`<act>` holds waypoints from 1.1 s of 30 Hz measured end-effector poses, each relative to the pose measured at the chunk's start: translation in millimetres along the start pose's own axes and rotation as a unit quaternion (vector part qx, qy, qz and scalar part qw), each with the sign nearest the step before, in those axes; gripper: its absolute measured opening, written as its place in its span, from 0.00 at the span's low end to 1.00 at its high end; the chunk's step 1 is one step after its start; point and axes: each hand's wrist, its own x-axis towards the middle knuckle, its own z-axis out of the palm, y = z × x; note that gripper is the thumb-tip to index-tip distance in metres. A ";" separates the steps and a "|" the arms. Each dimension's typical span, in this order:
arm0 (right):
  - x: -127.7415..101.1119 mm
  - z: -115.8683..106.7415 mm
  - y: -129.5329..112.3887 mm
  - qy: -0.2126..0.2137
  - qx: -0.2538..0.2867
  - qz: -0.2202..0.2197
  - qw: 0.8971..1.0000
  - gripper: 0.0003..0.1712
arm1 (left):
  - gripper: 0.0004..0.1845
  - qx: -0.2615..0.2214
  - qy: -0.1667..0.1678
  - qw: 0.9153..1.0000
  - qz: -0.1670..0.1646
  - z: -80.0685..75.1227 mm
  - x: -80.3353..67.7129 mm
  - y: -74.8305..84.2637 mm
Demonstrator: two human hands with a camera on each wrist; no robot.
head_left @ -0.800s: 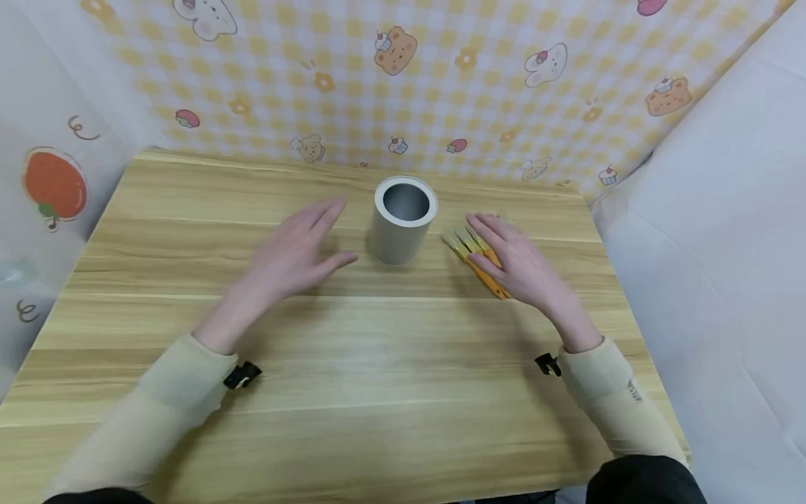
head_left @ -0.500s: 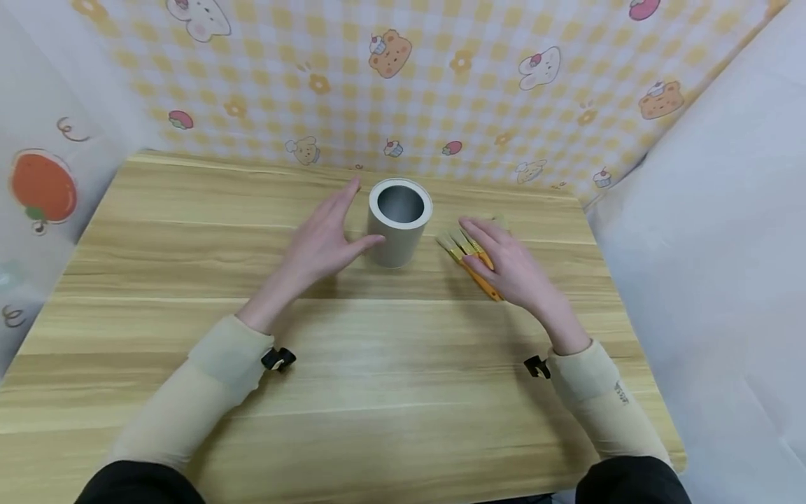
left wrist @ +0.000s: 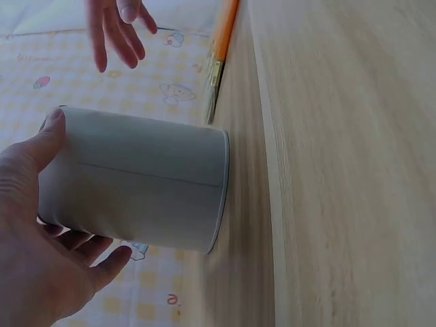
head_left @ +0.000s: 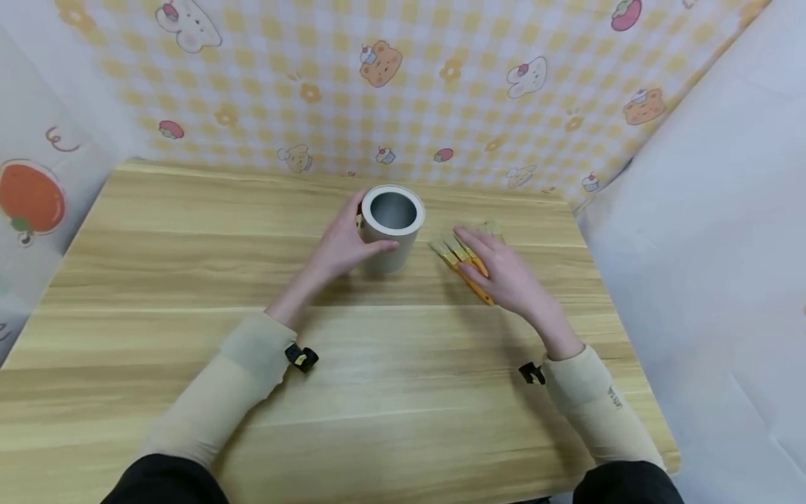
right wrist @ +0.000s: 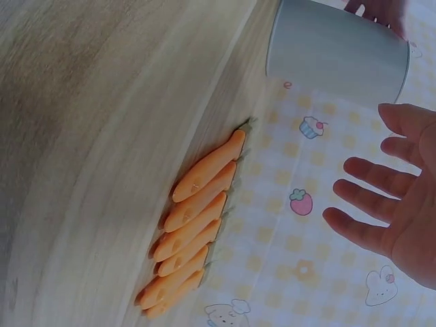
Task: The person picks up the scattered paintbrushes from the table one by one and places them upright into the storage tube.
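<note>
A grey cylindrical holder (head_left: pixel 387 263) with a white rim stands upright on the table, its top opening facing up. My left hand (head_left: pixel 340 245) has it from the left, thumb on the near side and fingers round the far side, as the left wrist view of the holder (left wrist: pixel 143 180) also shows. To the right lie several flat paintbrushes (head_left: pixel 448 253) with orange handles, side by side in a slanted row. Just above them hovers my right hand (head_left: pixel 500 273), covering part of the row. In the right wrist view its fingers (right wrist: pixel 371 178) are spread, apart from the brush handles (right wrist: pixel 204 167).
The wooden table (head_left: pixel 378 392) carries both items towards its back edge. Behind it hangs a yellow checked cloth (head_left: pixel 352 84) with cartoon prints. White sheets close off the left side and the right side (head_left: pixel 705 245).
My left hand has moved right and taken hold of the grey holder. The right hand stays over the paintbrushes. The head view has shifted slightly.
</note>
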 end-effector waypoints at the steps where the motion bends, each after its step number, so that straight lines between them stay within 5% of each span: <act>1: 0.2 0.7 -0.7 -0.003 -0.001 0.002 1.000 0.37 | 0.57 -0.012 0.003 1.000 -0.003 0.9 -0.5 -1.3; 17: 6.8 6.7 -7.1 -0.033 0.042 0.050 0.997 0.36 | 0.54 -0.038 0.034 0.998 0.022 -0.7 -17.4 -8.7; 33: 6.3 26.7 11.2 -0.087 0.032 0.119 0.989 0.35 | 0.51 -0.026 0.001 0.998 0.054 -3.6 -46.5 -4.3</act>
